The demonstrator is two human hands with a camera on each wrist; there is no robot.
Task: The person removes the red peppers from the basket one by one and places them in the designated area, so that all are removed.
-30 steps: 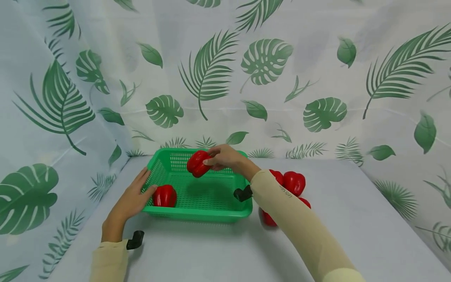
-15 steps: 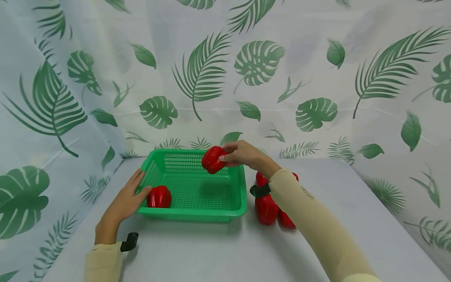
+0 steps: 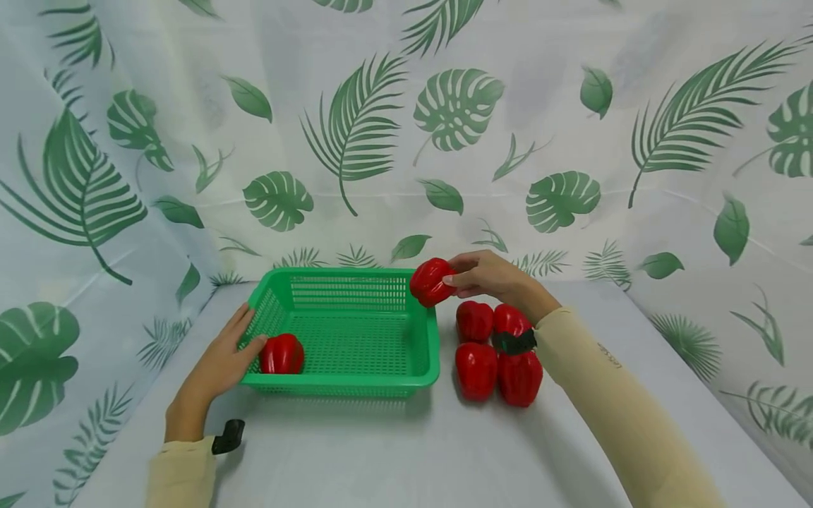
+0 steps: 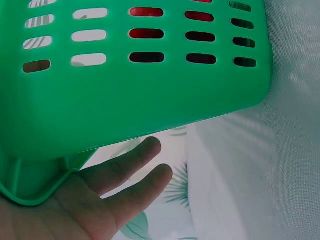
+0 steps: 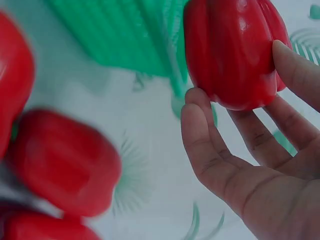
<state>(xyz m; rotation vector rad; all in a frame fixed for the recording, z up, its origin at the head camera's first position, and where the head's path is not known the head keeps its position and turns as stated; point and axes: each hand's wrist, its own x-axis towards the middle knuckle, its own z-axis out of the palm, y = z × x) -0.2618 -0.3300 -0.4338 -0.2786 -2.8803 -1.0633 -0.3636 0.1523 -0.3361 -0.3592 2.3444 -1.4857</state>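
My right hand pinches a red bell pepper above the basket's back right corner. In the right wrist view, the thumb and fingertips hold the lower part of that pepper. My left hand rests at the left rim of the green plastic basket, thumb over the rim. Its fingers extend straight outside the basket wall in the left wrist view. Another red bell pepper lies inside the basket's front left corner, close to the left thumb.
Several red bell peppers stand in a cluster on the white table, right of the basket and below the right forearm. A leaf-printed cloth hangs behind the table and along both sides.
My right hand has carried the bell pepper rightward, from over the basket's middle to its right edge. The clustered peppers are less covered by the arm. The left hand stays at the rim.
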